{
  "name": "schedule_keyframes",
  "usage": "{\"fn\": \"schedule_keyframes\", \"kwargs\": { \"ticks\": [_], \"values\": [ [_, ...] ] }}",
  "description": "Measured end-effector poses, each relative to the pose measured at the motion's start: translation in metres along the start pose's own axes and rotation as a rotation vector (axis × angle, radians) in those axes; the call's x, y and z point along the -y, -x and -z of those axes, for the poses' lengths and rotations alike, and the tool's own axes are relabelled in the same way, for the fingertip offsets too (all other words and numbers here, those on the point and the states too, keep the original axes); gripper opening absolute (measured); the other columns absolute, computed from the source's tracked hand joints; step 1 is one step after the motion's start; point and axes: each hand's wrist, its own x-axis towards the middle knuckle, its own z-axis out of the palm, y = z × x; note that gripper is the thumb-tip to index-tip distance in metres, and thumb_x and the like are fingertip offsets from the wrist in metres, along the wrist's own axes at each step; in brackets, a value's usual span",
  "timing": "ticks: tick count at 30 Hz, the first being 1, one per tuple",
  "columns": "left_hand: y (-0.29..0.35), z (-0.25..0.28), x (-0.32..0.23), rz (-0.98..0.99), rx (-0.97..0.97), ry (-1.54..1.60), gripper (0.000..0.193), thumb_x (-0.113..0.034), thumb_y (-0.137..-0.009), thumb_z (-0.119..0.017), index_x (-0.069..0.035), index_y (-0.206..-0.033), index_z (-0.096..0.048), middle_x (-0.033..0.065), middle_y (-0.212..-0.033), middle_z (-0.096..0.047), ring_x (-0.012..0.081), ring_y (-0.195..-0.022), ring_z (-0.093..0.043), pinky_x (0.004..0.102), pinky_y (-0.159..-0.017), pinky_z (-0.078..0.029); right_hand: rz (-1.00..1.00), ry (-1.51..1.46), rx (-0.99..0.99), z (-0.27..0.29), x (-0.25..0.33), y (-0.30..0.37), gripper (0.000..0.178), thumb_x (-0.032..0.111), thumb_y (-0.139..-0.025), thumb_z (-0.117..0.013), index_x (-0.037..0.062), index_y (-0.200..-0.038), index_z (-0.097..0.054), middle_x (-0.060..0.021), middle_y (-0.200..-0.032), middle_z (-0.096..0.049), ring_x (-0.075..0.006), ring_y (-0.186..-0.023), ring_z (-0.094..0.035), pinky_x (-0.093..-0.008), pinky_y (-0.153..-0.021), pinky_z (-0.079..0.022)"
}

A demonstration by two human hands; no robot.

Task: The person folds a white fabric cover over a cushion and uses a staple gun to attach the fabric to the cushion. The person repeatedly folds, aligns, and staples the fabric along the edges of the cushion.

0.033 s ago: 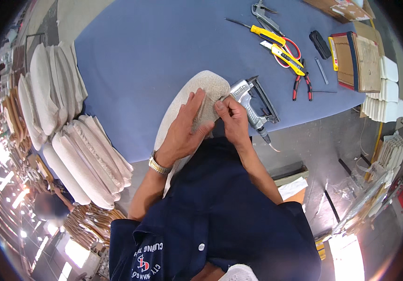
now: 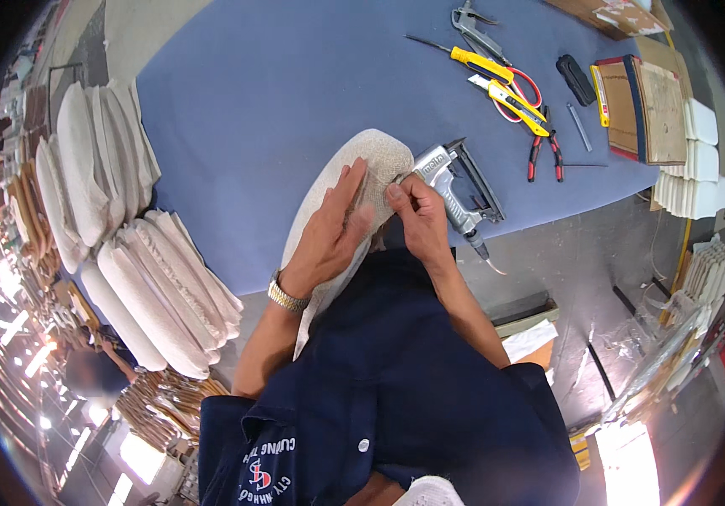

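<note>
A long, rounded panel covered in beige fabric [image 2: 373, 145] lies at the near edge of the blue table, its lower end reaching to my lap. My left hand [image 2: 322, 240] rests on the fabric with fingers stretched out; its thumb is blurred. At the panel's right edge, my right hand [image 2: 421, 211] pinches the fabric between thumb and bent fingers. What lies right under those fingertips is hidden. Just right of this hand, a silver staple gun [image 2: 437, 164] lies on the table with an air hose at its handle end.
Far right on the blue table [image 2: 270, 76] lie a yellow-handled screwdriver [image 2: 479, 64], a yellow utility knife [image 2: 521, 112], pliers [image 2: 555, 156], an air blow gun [image 2: 480, 35] and a cardboard box [image 2: 659, 110]. Stacked beige panels [image 2: 156, 291] stand left. A person [image 2: 97, 371] is beyond them.
My left thumb has moved up slightly, closer to the left hand's fingers. My right hand keeps its pinch on the panel's edge.
</note>
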Motion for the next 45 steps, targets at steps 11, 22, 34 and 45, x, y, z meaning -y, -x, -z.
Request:
{"fn": "schedule_keyframes", "kwargs": {
  "ticks": [11,22,34,45],
  "values": [
    [-0.002,-0.010,-0.002,-0.295,-0.207,-0.313,0.067,-0.003,-0.082,-0.076,-0.003,-0.145,-0.051,0.0199,-0.152,-0.053,0.0371,-0.139,-0.054,0.0432,-0.110,-0.048,0.486,0.399,-0.148,-0.010,0.009,-0.001,0.017,0.008,-0.089,-0.079,0.0034,-0.084,-0.063,-0.0089,-0.094,-0.064,-0.0234,-0.080,-0.063,-0.0328,-0.067,-0.053],
    [-0.003,-0.022,-0.002,-0.234,-0.176,-0.552,0.076,0.003,-0.077,-0.069,-0.007,-0.150,-0.051,0.0098,-0.160,-0.047,0.0297,-0.147,-0.045,0.0442,-0.114,-0.043,0.456,0.466,-0.251,-0.012,0.018,-0.005,0.008,0.007,-0.094,-0.075,0.0019,-0.092,-0.069,-0.0108,-0.094,-0.071,-0.0245,-0.076,-0.068,-0.0318,-0.064,-0.054],
    [-0.007,-0.020,-0.006,-0.197,-0.136,-0.538,0.080,0.004,-0.078,-0.066,-0.010,-0.154,-0.048,0.0087,-0.162,-0.045,0.0291,-0.148,-0.043,0.0438,-0.115,-0.041,0.335,0.387,-0.315,-0.016,0.013,-0.005,0.017,0.011,-0.097,-0.073,0.0002,-0.087,-0.064,-0.0092,-0.104,-0.060,-0.0155,-0.074,-0.054,-0.0280,-0.061,-0.045],
    [-0.020,0.012,-0.014,-0.008,-0.048,-0.128,0.083,-0.003,-0.087,-0.074,-0.004,-0.160,-0.034,0.0218,-0.160,-0.043,0.0361,-0.150,-0.040,0.0433,-0.120,-0.036,0.127,0.104,-0.177,-0.021,0.006,-0.026,0.022,0.013,-0.096,-0.073,-0.0008,-0.084,-0.061,-0.0078,-0.097,-0.055,-0.0170,-0.086,-0.052,-0.0308,-0.074,-0.046]
  ]
}}
